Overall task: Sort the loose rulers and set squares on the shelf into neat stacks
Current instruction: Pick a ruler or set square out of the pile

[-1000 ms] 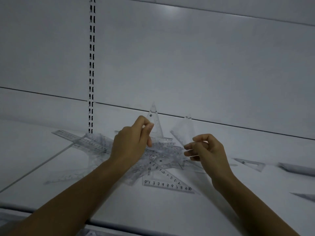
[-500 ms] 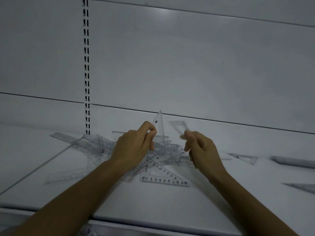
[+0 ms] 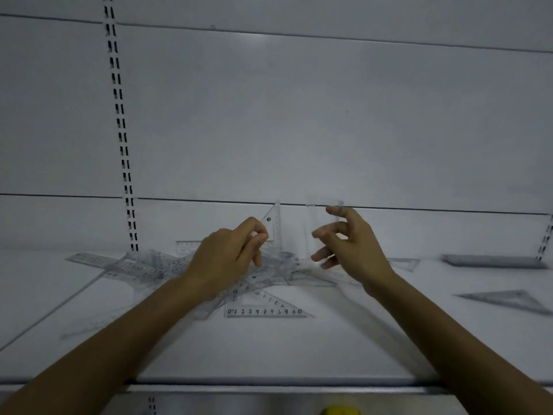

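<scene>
A tangled pile of clear rulers and set squares point(image 3: 278, 265) lies on the white shelf point(image 3: 329, 342). My left hand point(image 3: 230, 256) is over the pile's left part and pinches a clear set square point(image 3: 276, 223) that stands upright, its tip pointing up. My right hand point(image 3: 353, 244), just to the right, holds a second clear set square point(image 3: 314, 235) between thumb and forefinger; this one is blurred and hard to make out. A set square with printed numbers point(image 3: 266, 311) lies flat at the front of the pile. A long ruler point(image 3: 98, 260) sticks out to the left.
To the right, a single set square point(image 3: 405, 263) lies near the back, another set square point(image 3: 508, 298) nearer the front, and a flat grey stack point(image 3: 493, 261) against the back panel. A slotted upright point(image 3: 121, 130) runs up the wall. Something yellow point(image 3: 341, 411) shows below the shelf edge.
My right hand has lifted and turned its set square more upright, its fingers spreading. My left hand keeps its set square raised in about the same place.
</scene>
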Motion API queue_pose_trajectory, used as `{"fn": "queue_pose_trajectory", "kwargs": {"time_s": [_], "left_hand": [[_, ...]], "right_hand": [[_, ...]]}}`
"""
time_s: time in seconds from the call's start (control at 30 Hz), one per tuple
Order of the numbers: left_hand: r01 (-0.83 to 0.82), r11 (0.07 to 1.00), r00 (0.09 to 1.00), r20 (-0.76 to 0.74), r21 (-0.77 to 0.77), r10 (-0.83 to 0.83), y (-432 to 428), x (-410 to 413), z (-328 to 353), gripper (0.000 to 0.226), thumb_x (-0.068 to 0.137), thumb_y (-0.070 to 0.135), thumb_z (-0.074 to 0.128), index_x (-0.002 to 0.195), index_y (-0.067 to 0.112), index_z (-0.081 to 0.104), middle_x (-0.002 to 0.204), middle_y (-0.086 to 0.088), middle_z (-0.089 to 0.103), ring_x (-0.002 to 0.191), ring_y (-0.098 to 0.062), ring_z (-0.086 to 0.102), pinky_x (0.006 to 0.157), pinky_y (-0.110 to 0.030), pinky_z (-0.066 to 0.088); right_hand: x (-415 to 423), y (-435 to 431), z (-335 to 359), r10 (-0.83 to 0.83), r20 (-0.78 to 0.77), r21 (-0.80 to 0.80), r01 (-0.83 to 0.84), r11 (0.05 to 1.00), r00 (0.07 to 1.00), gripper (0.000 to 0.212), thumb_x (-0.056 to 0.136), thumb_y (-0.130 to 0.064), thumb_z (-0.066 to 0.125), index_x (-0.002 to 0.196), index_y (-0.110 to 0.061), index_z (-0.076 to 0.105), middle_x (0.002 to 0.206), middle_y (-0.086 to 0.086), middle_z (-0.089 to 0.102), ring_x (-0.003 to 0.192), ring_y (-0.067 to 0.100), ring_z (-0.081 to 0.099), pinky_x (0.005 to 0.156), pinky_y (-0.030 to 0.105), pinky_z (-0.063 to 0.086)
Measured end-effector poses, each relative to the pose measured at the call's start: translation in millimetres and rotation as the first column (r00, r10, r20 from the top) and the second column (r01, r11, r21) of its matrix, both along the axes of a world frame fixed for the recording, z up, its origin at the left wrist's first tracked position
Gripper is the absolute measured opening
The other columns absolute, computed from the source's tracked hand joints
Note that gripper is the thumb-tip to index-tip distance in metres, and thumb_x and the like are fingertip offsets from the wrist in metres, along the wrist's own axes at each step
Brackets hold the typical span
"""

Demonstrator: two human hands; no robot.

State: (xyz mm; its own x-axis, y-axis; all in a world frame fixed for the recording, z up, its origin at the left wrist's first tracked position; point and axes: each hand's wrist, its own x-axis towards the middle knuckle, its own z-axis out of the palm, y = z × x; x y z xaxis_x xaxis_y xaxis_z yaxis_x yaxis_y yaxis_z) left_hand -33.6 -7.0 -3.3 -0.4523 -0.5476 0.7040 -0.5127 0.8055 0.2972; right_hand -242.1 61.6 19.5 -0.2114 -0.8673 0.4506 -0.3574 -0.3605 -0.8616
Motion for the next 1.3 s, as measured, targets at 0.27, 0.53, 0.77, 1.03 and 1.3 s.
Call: {"fn": "queue_pose_trajectory", "kwargs": {"time_s": [0.27, 0.53, 0.77, 1.03, 1.3], "left_hand": [[0.072, 0.995, 0.972, 0.228, -0.064, -0.055, 26, -91, 28, 0.016, 0.1, 0.032, 0.035, 0.103, 0.029, 0.051, 0.079, 0.02, 0.068, 0.052, 0.002, 0.052, 0.063, -0.029, 0.048], [0.085, 0.992, 0.948, 0.314, -0.094, -0.052, 45, -197, 22, 0.023, 0.101, 0.033, 0.032, 0.108, 0.026, 0.052, 0.087, 0.017, 0.069, 0.064, -0.004, 0.049, 0.065, -0.027, 0.045], [0.04, 0.993, 0.941, 0.338, -0.113, 0.001, 56, -276, 22, 0.022, 0.101, 0.035, 0.03, 0.107, 0.026, 0.05, 0.088, 0.015, 0.069, 0.071, -0.011, 0.059, 0.068, -0.031, 0.049], [-0.172, 0.982, 0.951, 0.245, -0.08, 0.186, 49, -302, -5, 0.023, 0.1, 0.035, 0.032, 0.106, 0.026, 0.052, 0.084, 0.014, 0.069, 0.068, -0.013, 0.059, 0.063, -0.028, 0.044], [-0.203, 0.979, 0.964, 0.176, 0.016, 0.197, 44, -283, -18, 0.016, 0.1, 0.03, 0.038, 0.097, 0.027, 0.053, 0.074, 0.017, 0.066, 0.055, 0.006, 0.052, 0.061, -0.024, 0.042]], "right_hand": [[-93, 31, 19, -0.18, -0.125, -0.013, 0.18, 0.984, 0.976, 0.05, 0.09, -0.012, 0.061, 0.134, -0.023, 0.038, 0.095, 0.007, 0.068, 0.059, 0.025, 0.069, 0.055, 0.032, 0.057], [-188, 57, 19, -0.317, -0.2, -0.138, 0.293, 0.946, 0.927, 0.033, 0.094, -0.011, 0.054, 0.124, -0.024, 0.048, 0.09, 0.005, 0.07, 0.061, 0.014, 0.07, 0.049, 0.024, 0.055], [-277, 80, 14, -0.363, -0.201, -0.102, 0.349, 0.932, 0.91, 0.018, 0.093, -0.02, 0.053, 0.107, -0.016, 0.064, 0.098, -0.004, 0.071, 0.074, 0.006, 0.07, 0.068, 0.03, 0.057], [-332, 99, -13, -0.564, -0.769, -0.527, 0.202, 0.826, 0.301, 0.005, 0.083, -0.017, 0.068, 0.083, -0.013, 0.071, 0.078, 0.004, 0.065, 0.063, 0.023, 0.056, 0.06, 0.027, 0.038], [-326, 98, -47, -0.483, -0.866, -0.492, -0.044, 0.87, 0.125, 0.029, 0.088, -0.023, 0.047, 0.09, -0.014, 0.075, 0.071, 0.004, 0.067, 0.058, 0.024, 0.058, 0.066, 0.032, 0.041]]}}
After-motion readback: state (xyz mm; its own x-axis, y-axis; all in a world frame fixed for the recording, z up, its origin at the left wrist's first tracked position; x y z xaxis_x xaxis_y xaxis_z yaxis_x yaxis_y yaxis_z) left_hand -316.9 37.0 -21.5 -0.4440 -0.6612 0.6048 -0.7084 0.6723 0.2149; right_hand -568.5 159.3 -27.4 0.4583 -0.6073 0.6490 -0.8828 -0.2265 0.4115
